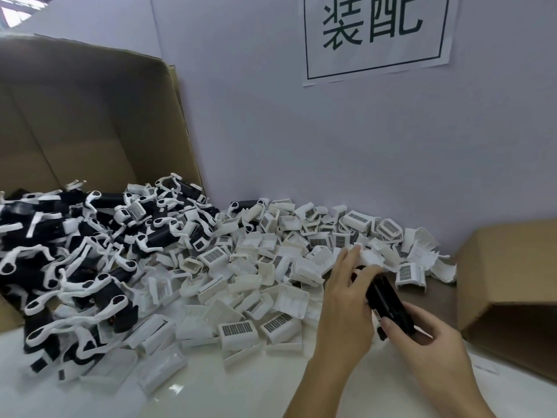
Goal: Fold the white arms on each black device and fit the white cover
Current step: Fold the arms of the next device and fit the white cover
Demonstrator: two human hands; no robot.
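While right hand (422,336) grips black device (388,303), left fingers (346,260) pinch white cover (372,256).

Black device (388,303): matte black, tiny red-and-white label spot. Heaped devices (75,251): black bodies, white arms with black oval insets. Covers (256,267): white; several carry a dark grid pattern. Boxes (84,116): plain brown cardboard. Table (241,387): glossy white. Wall sign (373,34): white sheet, dark characters, thin dark border.
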